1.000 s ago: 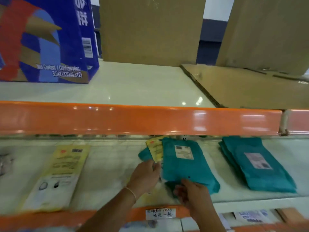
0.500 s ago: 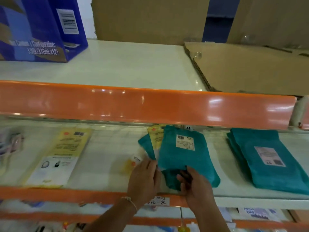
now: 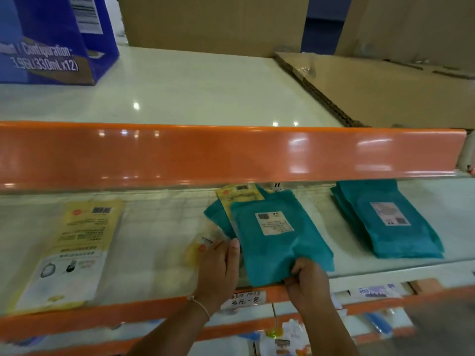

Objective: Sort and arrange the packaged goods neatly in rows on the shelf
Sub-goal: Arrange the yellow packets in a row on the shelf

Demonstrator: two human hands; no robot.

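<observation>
Mid-sort: the right hand [image 3: 307, 281] pinches the near edge of the top flat teal foil pouch [image 3: 280, 238] while the left hand [image 3: 218, 268] rests loosely spread beside a small yellow packet [image 3: 203, 246] on the white shelf [image 3: 159, 227]; next, probably separate colours into rows.

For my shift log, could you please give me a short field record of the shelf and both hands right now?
right hand: pinches the near edge of the top teal pouch
left hand: fingers on a clear yellow packet beside that pouch
under top pouch: more teal pouches and a yellow packet
neat teal stack: to the right
flat yellow packet: to the left
</observation>
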